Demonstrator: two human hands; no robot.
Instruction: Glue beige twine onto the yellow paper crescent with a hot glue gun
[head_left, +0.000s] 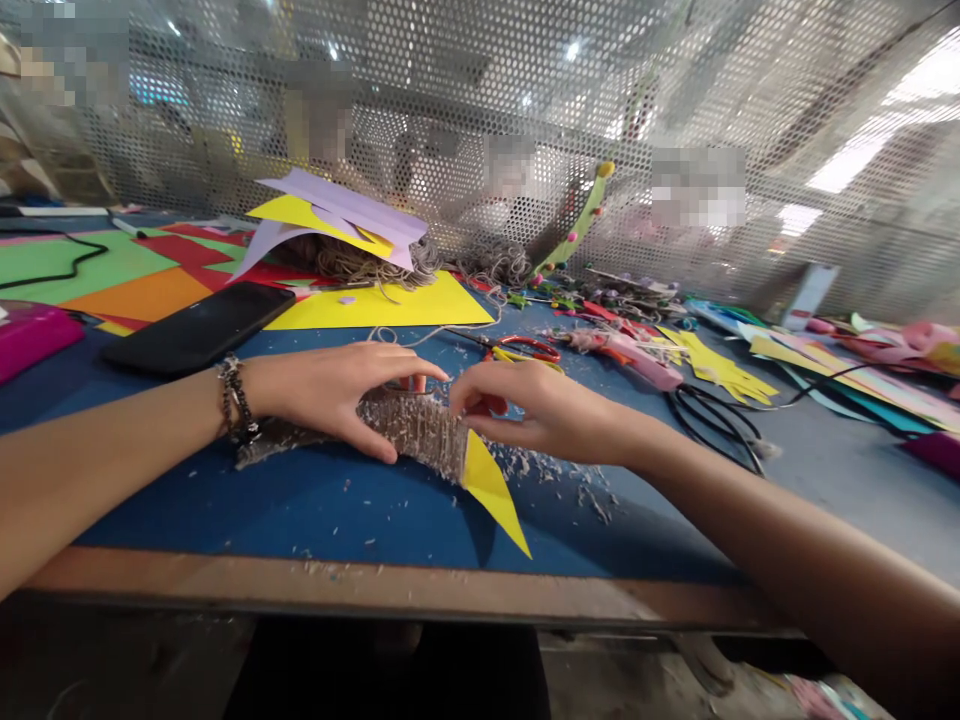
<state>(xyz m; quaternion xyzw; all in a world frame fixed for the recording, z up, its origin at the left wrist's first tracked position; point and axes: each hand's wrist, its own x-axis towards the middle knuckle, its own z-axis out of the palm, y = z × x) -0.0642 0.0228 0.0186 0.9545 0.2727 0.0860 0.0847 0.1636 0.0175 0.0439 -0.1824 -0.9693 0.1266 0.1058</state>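
A flat shape covered in rows of grey-brown yarn (427, 432) lies near the table's front edge, with a yellow paper tip (496, 490) sticking out at its right end. My left hand (337, 393) rests over the shape and holds it, thumb on the near side and fingers on the far side. At the upper right edge of the shape, my right hand (525, 405) has thumb and fingers pinched together. Whatever is in that pinch is hidden or too fine to make out. Scissors with red and yellow handles (529, 350) lie just behind my right hand.
A black phone (199, 328) lies left of my hands. Coloured paper, a yellow sheet (390, 305) and tangled yarn (352, 262) lie behind. To the right are a pink glue gun (630, 358) and its black cable (709, 425). Yarn clippings (592, 495) litter the blue tabletop.
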